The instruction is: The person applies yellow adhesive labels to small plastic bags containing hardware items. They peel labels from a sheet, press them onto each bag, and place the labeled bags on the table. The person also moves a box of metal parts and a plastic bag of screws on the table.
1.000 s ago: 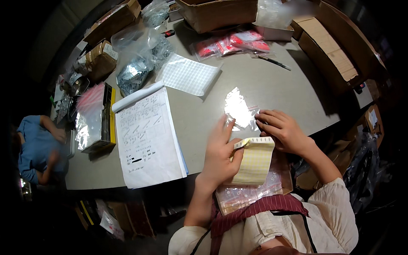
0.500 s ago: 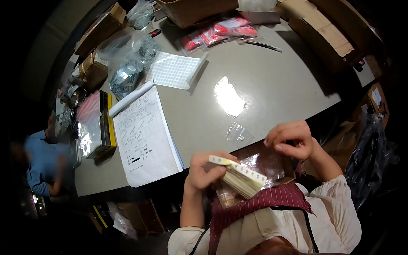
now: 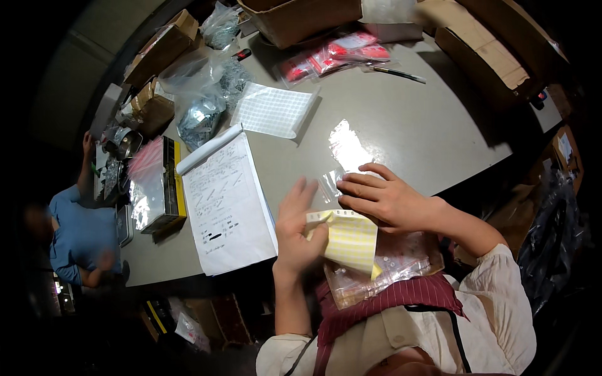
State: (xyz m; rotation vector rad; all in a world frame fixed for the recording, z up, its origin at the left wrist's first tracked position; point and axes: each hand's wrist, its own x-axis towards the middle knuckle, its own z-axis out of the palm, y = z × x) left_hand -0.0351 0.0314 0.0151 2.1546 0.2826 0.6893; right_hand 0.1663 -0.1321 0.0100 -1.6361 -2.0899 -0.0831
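Grey table (image 3: 426, 138), dim room (image 3: 94, 56). Your left hand (image 3: 298, 233) pinches label sheet (image 3: 352, 239) (long axis toward 4 o'clock); right hand (image 3: 390, 199), fingers slightly parted.

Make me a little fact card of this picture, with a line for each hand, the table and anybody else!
Left grip: thumb and fingers on a yellow-and-white paper sheet
Right grip: fingers stretched over a small clear plastic bag; can't tell if it pinches
Below the hands: more clear plastic bags
On the flat grey table: white handwritten paper pad, whitish sheet of round dots, red-filled plastic packets, slim dark pen
Somebody else: person in a blue shirt, far left
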